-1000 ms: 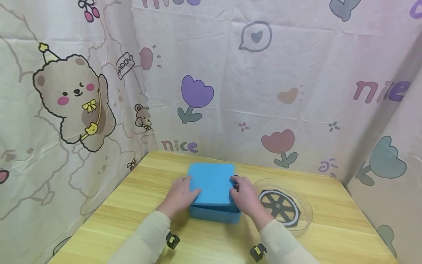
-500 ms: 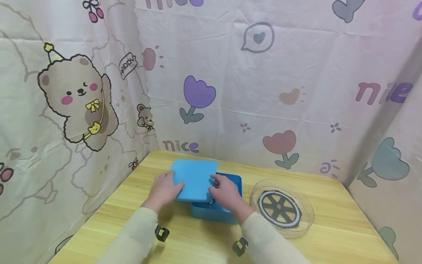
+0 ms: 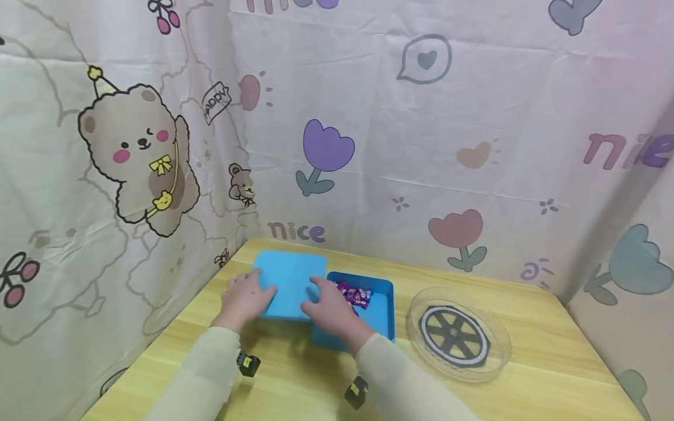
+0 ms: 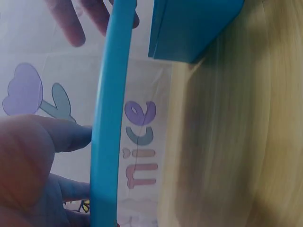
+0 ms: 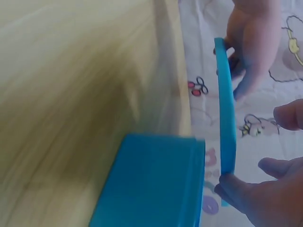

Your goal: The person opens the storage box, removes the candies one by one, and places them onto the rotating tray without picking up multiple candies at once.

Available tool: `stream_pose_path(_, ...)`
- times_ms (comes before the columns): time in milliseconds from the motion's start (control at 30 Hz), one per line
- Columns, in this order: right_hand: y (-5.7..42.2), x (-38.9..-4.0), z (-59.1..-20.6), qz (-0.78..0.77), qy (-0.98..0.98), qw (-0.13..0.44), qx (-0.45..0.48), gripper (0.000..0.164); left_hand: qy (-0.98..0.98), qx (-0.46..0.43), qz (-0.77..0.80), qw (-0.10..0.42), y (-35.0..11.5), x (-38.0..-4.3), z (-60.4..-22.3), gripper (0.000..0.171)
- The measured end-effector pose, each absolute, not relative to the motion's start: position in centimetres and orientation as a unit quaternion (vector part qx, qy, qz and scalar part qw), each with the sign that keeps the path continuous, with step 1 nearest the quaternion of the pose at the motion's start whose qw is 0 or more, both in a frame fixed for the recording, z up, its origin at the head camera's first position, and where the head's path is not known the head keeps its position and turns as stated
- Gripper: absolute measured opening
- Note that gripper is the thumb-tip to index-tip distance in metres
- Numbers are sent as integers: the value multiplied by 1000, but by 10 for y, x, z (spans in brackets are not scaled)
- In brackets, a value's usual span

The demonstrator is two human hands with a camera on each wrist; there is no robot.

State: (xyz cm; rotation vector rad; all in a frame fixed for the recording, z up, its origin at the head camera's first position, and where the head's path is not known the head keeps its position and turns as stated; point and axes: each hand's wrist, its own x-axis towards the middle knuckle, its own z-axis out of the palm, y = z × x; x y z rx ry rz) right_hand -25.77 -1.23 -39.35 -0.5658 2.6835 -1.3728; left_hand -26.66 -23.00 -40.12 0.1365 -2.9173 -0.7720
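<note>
A flat blue lid [image 3: 288, 280] is raised above the table, nearly level. My left hand [image 3: 243, 301] grips its left edge, thumb on top and fingers passing beneath. At the opposite edge, my right hand [image 3: 333, 309] holds the lid, its fingertips at the rim in the right wrist view. Under and to the right of the lid stands a blue rectangular box [image 3: 391, 304], now partly uncovered. Small purple-wrapped candies [image 3: 359, 296] lie inside it; my right hand and the lid hide the box's left part. Beneath the lid in the left wrist view is the box's outer wall [image 4: 194, 28].
Right of the box, a clear round container [image 3: 504, 346] with a dark spoked wheel pattern [image 3: 454, 333] stands on the wooden table [image 3: 558, 368]. Printed cloth [image 3: 379, 128] hangs behind the table and along both sides.
Both hands have carried the lid left off the box, exposing the box's inside and the purple candies. The box and round container keep their places on the table.
</note>
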Motion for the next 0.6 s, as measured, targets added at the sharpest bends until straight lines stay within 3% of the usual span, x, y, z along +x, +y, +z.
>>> stream_pose_path(300,-56,-253,-403,-455,864,67,-204,68,-966,72,-246,41,-252,-268,-409,81)
stream_pose_path(600,-79,-250,-418,-465,868,67,-159,74,-962,72,-265,11,-260,-274,-430,91)
